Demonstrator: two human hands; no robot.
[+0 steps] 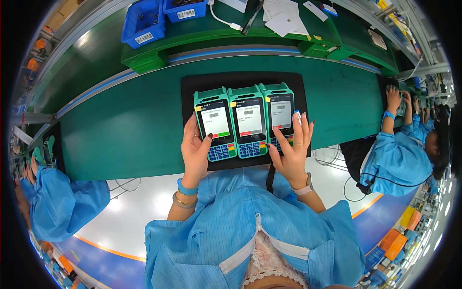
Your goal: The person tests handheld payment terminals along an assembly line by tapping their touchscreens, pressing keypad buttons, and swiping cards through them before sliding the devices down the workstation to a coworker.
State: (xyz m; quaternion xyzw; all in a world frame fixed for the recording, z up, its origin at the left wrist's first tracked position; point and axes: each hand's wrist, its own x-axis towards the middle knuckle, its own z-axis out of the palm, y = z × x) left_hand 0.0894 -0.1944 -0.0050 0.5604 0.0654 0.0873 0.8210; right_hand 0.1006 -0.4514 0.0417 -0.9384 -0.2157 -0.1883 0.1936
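Three green card payment terminals stand side by side before me: the left terminal point(215, 115), the middle terminal point(249, 115) and the right terminal point(280, 108). Each has a lit screen, a yellow tag at its top left corner and a blue keypad. My left hand point(196, 151) wraps the left terminal's outer side, its thumb on the lower screen by the red and green buttons. Over the right terminal, my right hand point(293, 156) has its fingers spread, the index fingertip at the red button. A small white and blue piece point(297, 114) shows at its other fingers; I cannot make out its kind.
Beneath the terminals lies a black mat point(192, 82) on the green worktable point(120, 125). A raised green shelf point(216, 38) bears blue bins point(143, 24), a white cable point(221, 20) and papers point(284, 19). Co-workers in blue sit at left point(67, 202) and right point(399, 159).
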